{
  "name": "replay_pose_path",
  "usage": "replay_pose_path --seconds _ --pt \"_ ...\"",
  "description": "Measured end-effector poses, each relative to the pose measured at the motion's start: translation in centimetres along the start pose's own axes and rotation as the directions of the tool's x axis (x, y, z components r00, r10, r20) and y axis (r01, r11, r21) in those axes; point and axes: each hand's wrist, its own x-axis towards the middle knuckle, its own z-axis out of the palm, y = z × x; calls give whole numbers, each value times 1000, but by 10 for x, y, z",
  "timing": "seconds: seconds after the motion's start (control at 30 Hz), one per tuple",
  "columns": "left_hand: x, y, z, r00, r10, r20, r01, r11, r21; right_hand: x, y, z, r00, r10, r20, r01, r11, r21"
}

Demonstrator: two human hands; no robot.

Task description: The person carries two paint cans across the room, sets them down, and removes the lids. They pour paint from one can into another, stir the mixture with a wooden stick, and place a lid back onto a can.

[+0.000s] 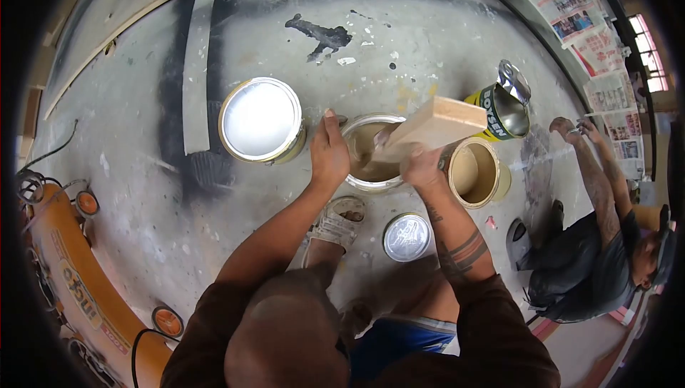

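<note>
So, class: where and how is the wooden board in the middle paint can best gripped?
Grip the wooden board at its clean middle, coming from the right: its lower end sits in the paint can, and the left hand holds the left rim.

Both arms reach forward and down from the near edge, bare below dark brown sleeves pushed up past the elbows. The left forearm runs from near-centre out to the far side, wrist straight. The left hand [330, 154] lies palm-down with its fingers curled tight over the rim of an open paint can [371, 182], thumb on the right side. The right forearm, with tattooed bands around it and more marks near the wrist, angles from the near right toward the far left. The right hand [422, 168] is clenched around the lower end of a wooden block [437, 125], knuckles up. The two hands sit near each other, not touching.
</note>
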Motion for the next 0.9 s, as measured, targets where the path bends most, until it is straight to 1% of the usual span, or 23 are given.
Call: replay_pose_path --seconds 0.03,0.07,0.1,0.17,0.2,0.23,0.27,0.3,0.33,0.37,0.43,0.47,0.5,0.57,0.6,0.63,0.7,0.73,0.77,0.8,0.83,0.87,0.9 --pt "-2 2 1 1000 16 -17 -16 1000 16 6 -5 -3 971 179 157 -221 922 317" --pt "-3 5 0 999 36 -32 -35 999 35 6 -5 3 994 109 24 -111 943 313" --pt "-1 9 -2 998 38 -43 -37 999 32 5 1 10 994 100 31 -105 943 317" --pt "-2 14 -5 999 -45 16 43 993 107 -9 21 28 985 109 -133 -33 880 474" --pt "-1 12 -5 999 -48 14 46 993 107 -22 26 49 942 261 -212 -44 722 691" --pt "-2 8 -4 1000 -6 11 5 997 80 -31 36 42 939 269 -214 -50 723 689" --pt "-3 5 -3 999 37 7 -37 998 50 -31 36 27 969 190 -156 -94 874 477" --pt "-3 7 -2 999 36 13 -36 998 50 -25 28 16 989 124 -75 -103 968 230" --pt "-4 10 -2 999 45 -15 -44 997 58 4 -24 2 977 215 13 -213 953 217" --pt "-5 11 -1 997 52 -49 -49 997 63 6 -20 4 977 212 23 -212 953 215" --pt "-5 10 -4 1000 19 -19 -17 997 78 2 -1 15 977 126 -175 -59 937 343" --pt "-2 12 -5 1000 -9 7 8 996 93 -9 19 27 955 211 -209 -83 864 496" --pt "1 13 -6 1000 -6 1 6 996 90 -16 28 38 957 205 -206 -78 864 498" --pt "-2 11 -6 999 -28 45 24 996 84 -36 34 52 906 316 -281 -16 690 723" --pt "-4 10 -6 998 -32 54 27 996 89 -32 27 32 963 147 -227 -65 941 333" --pt "-3 11 -5 999 -12 31 9 998 68 -25 21 19 962 148 -229 -66 941 331" --pt "-4 10 -2 1000 4 0 -4 999 43 6 -10 -2 956 281 89 -294 885 360" --pt "-5 9 -1 1000 14 -21 -13 999 51 -16 36 5 962 222 -160 -188 961 203" --pt "-4 9 -1 999 29 -46 -26 998 59 -19 41 16 963 217 -159 -183 962 204" --pt "-2 13 -4 998 31 -52 -28 998 58 -21 39 33 947 248 -203 -99 828 552" --pt "-2 16 -6 1000 -12 -9 13 997 76 -22 36 46 929 294 -226 15 578 816" --pt "-3 18 -9 997 -61 37 56 993 101 -11 7 43 971 201 -129 -21 607 794" --pt "-5 20 -11 997 -66 42 61 992 110 -18 10 37 968 212 -132 -24 605 796"
